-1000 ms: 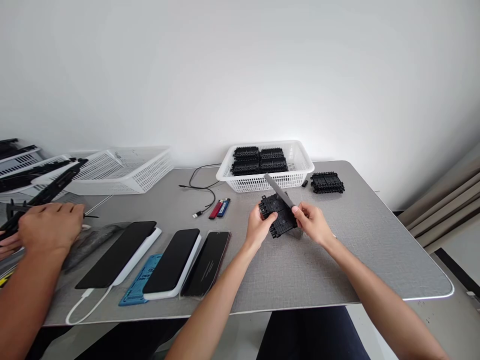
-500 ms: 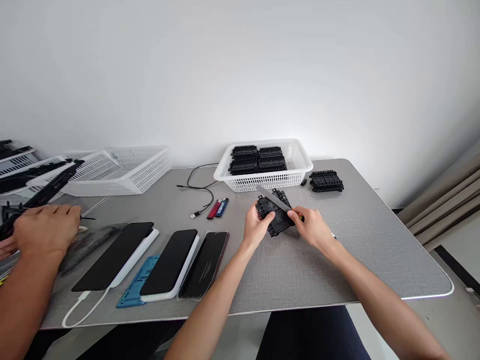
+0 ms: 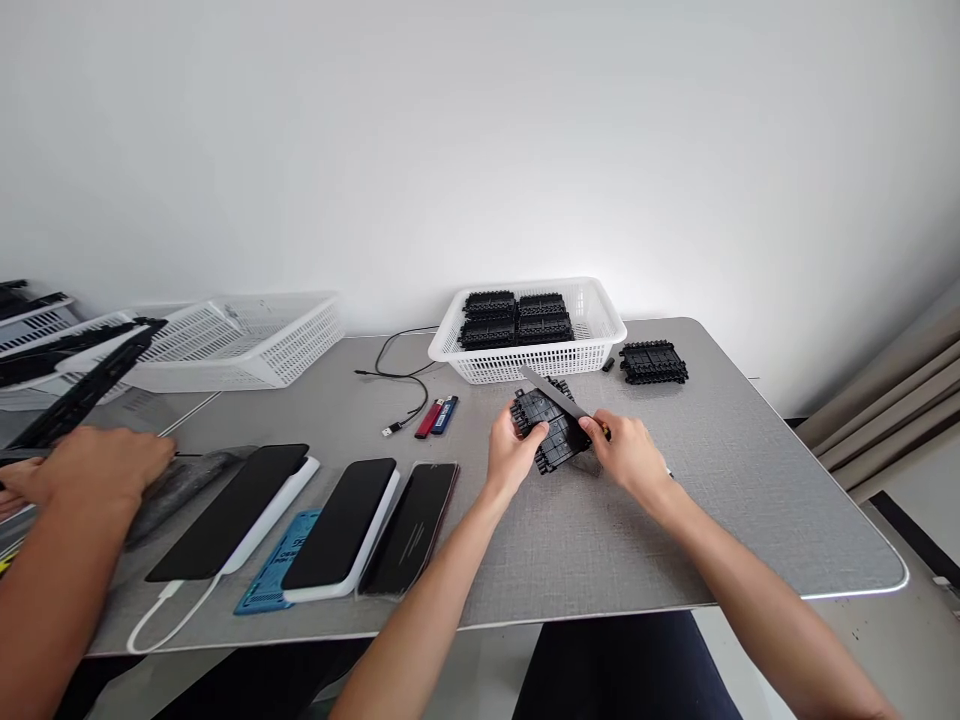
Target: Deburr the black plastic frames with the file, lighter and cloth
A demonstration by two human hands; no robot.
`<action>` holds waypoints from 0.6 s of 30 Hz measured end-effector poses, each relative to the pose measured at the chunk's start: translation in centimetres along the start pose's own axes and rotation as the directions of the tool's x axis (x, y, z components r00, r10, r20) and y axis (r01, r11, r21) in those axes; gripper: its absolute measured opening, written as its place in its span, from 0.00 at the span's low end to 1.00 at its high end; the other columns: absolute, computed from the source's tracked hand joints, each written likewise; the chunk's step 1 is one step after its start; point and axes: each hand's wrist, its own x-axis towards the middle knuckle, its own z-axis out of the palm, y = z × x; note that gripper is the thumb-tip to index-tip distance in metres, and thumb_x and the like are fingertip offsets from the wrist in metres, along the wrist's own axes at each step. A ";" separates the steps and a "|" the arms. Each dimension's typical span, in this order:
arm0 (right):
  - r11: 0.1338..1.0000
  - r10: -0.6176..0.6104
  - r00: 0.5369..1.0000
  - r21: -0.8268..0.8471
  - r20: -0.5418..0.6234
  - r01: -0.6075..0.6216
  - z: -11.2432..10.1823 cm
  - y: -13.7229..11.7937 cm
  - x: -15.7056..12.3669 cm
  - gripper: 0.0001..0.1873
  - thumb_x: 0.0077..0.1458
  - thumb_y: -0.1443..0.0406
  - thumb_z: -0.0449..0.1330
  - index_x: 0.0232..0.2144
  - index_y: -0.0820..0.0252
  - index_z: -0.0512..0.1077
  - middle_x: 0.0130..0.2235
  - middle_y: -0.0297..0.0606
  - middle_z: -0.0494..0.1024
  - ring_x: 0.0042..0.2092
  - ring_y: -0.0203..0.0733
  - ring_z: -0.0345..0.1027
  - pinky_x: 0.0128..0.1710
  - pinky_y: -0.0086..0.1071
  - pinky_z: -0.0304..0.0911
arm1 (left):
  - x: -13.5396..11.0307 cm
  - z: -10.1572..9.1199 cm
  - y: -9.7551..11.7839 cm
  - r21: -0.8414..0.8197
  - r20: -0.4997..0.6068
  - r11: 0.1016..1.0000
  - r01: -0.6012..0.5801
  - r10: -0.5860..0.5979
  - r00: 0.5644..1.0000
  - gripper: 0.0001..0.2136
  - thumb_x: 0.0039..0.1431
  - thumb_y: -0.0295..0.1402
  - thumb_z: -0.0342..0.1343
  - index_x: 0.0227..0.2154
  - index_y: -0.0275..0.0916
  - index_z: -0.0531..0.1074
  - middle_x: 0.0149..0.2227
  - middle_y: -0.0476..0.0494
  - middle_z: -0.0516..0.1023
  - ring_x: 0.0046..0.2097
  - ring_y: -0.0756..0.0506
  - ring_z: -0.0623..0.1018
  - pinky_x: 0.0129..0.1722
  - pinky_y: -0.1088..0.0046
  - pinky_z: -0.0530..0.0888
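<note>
My left hand (image 3: 514, 450) grips a black moulded plastic part (image 3: 559, 445) by its left edge, with the thumb on top. The part is a tilted rectangular plate with toothed sides, raised over the table in front of the basket. In my right hand (image 3: 626, 455) is a flat file (image 3: 553, 388), a grey metal strip whose handle is mostly hidden by the fingers, showing a bit of yellow and black. The file lies slantwise over the upper part of the plate, its tip pointing to the far left. Whether it touches the plate I cannot tell.
A white basket (image 3: 525, 362) holds several similar black parts; more lie stacked (image 3: 652, 362) to its right. Two lighters (image 3: 435, 417), a black cable (image 3: 405, 375) and several phones (image 3: 341, 525) are to the left. A co-worker's hand (image 3: 105, 465) works at far left near another white basket (image 3: 300, 345).
The plastic part has tilted a little in my left hand, and the file has shifted slightly right. At far left the co-worker's hand and the long black piece have moved.
</note>
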 end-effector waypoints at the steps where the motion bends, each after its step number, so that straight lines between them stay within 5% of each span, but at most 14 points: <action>1: 1.000 0.023 1.000 -0.019 -0.008 -0.024 -0.1 0.0 0.0 0.20 0.64 0.53 0.46 0.26 0.56 0.65 0.21 0.33 0.65 0.24 0.37 0.53 0.26 0.30 0.42 | 0.0 0.0 -0.1 0.004 -0.007 1.000 -0.001 0.001 1.000 0.15 0.46 0.31 0.62 0.39 0.37 0.71 0.37 0.43 0.79 0.41 0.42 0.79 0.42 0.66 0.74; 18: 0.998 -0.043 0.999 0.038 0.024 0.042 -0.2 0.4 0.1 0.21 0.64 0.52 0.46 0.24 0.56 0.65 0.21 0.33 0.65 0.24 0.37 0.53 0.25 0.29 0.44 | 0.0 -0.2 0.1 -0.010 -0.042 1.000 0.002 -0.002 0.999 0.15 0.46 0.31 0.63 0.39 0.38 0.71 0.38 0.42 0.79 0.41 0.42 0.80 0.42 0.65 0.75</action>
